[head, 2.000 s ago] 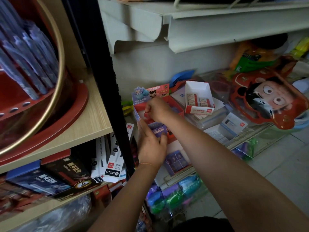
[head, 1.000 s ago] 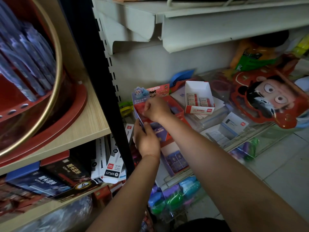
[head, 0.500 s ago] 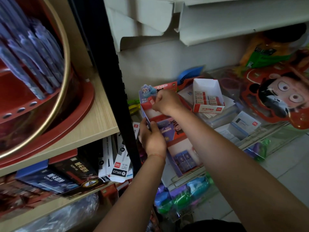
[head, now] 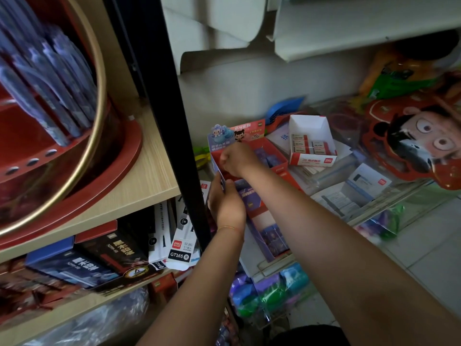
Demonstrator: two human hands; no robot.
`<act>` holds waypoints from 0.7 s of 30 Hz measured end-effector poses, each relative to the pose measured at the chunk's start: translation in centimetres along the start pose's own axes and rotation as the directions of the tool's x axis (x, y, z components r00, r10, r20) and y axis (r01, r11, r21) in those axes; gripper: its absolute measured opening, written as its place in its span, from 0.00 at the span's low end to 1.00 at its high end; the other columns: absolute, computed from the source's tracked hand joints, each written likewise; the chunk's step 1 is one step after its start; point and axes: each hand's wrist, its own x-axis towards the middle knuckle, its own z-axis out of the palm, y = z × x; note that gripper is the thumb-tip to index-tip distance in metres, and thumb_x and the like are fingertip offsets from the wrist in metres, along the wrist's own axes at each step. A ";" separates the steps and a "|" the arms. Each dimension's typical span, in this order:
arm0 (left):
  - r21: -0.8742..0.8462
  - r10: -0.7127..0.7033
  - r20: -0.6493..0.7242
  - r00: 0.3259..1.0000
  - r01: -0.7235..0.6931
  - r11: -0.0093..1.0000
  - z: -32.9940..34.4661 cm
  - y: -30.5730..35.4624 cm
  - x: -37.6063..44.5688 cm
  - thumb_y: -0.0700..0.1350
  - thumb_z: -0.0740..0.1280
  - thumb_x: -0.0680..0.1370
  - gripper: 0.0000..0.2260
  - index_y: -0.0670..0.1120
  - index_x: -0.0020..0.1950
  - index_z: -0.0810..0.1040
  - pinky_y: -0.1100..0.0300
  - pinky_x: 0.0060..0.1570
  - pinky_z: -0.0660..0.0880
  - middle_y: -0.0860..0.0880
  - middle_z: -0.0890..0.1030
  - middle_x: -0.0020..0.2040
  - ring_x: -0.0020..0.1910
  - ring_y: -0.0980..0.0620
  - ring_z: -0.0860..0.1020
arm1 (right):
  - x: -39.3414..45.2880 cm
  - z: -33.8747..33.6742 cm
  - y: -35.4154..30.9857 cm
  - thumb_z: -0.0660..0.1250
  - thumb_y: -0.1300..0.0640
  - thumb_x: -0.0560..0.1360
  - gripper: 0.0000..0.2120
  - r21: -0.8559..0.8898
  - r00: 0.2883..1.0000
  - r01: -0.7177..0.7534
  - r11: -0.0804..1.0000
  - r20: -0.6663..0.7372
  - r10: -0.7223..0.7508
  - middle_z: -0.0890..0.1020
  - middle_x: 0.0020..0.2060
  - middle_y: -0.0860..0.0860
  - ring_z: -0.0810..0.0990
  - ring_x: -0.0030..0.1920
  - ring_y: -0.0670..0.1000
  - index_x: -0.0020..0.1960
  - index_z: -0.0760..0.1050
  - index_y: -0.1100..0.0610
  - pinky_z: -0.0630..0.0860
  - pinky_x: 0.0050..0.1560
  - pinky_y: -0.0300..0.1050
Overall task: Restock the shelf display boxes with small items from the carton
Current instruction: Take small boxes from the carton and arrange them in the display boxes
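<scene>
Both hands work at the red box [head: 273,152] on the shelf [head: 374,193]: left hand [head: 225,202] grips its near-left corner, right hand [head: 237,159] reaches inside with fingers curled, contents hidden.

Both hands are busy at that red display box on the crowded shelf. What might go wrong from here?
1. The red display box sits tilted on a pile of other packs, and the left hand grips its front, so it may slide forward.
2. The right hand reaches into it close beside the white eraser box; a nudge from the forearm might knock that over.
</scene>
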 end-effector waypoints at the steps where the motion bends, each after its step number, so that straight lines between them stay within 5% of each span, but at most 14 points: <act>1: -0.001 -0.001 -0.001 1.000 0.001 1.000 0.0 -0.2 0.2 0.60 0.57 0.69 0.23 0.62 0.63 0.74 0.46 0.58 0.78 0.53 0.81 0.60 0.57 0.51 0.80 | 0.1 0.0 0.0 0.62 0.64 0.75 0.10 0.006 1.000 -0.009 1.000 0.014 0.009 0.84 0.43 0.56 0.81 0.48 0.56 0.40 0.80 0.59 0.77 0.52 0.44; 4: 0.044 0.032 0.010 0.999 -0.032 0.999 0.1 -0.2 0.2 0.63 0.54 0.67 0.24 0.65 0.62 0.72 0.47 0.59 0.77 0.54 0.81 0.60 0.58 0.51 0.80 | 0.2 -0.4 0.3 0.63 0.64 0.76 0.12 -0.020 0.997 -0.008 1.000 0.076 0.009 0.83 0.43 0.54 0.81 0.50 0.55 0.37 0.79 0.55 0.75 0.53 0.43; 9: 0.187 0.001 0.057 0.998 -0.011 0.982 -0.1 0.9 0.1 0.56 0.53 0.71 0.20 0.60 0.62 0.71 0.47 0.59 0.76 0.49 0.80 0.60 0.58 0.47 0.79 | -1.4 -1.6 0.5 0.60 0.66 0.79 0.13 0.081 0.993 -0.035 0.996 0.117 0.026 0.84 0.53 0.53 0.80 0.56 0.52 0.52 0.83 0.59 0.74 0.60 0.44; 13: 0.266 0.016 0.111 0.994 -0.045 0.963 -0.7 4.3 -3.9 0.42 0.56 0.75 0.13 0.49 0.58 0.72 0.54 0.55 0.75 0.49 0.80 0.51 0.51 0.47 0.79 | -5.1 -3.0 -0.5 0.61 0.68 0.74 0.16 0.206 0.988 0.014 0.978 -0.156 0.019 0.86 0.42 0.51 0.82 0.45 0.51 0.38 0.84 0.55 0.79 0.51 0.48; 15: 0.238 0.044 0.177 0.983 -0.087 0.967 -1.6 4.5 -6.3 0.38 0.58 0.74 0.15 0.46 0.59 0.76 0.54 0.57 0.74 0.47 0.80 0.52 0.53 0.46 0.78 | -7.6 -4.0 -1.7 0.60 0.69 0.72 0.18 0.274 0.983 0.012 0.962 -0.180 0.039 0.83 0.32 0.51 0.81 0.36 0.51 0.30 0.78 0.53 0.79 0.42 0.47; 18: 0.275 -0.024 0.270 0.963 -0.053 0.960 -4.7 3.4 -10.1 0.42 0.60 0.75 0.10 0.47 0.51 0.80 0.52 0.51 0.76 0.44 0.82 0.48 0.48 0.43 0.80 | -12.4 -4.9 -3.8 0.54 0.72 0.74 0.19 0.307 0.993 -0.114 0.945 0.072 0.096 0.77 0.26 0.54 0.74 0.24 0.50 0.31 0.74 0.58 0.71 0.26 0.40; 21: 0.314 -0.222 0.299 0.928 0.124 0.941 -10.0 0.4 -12.6 0.42 0.63 0.77 0.09 0.46 0.37 0.78 0.49 0.38 0.78 0.42 0.81 0.34 0.31 0.43 0.79 | -16.4 -2.4 -4.7 0.52 0.69 0.78 0.16 0.171 0.881 -0.243 0.955 0.452 0.144 0.77 0.31 0.58 0.76 0.23 0.52 0.37 0.73 0.61 0.71 0.25 0.38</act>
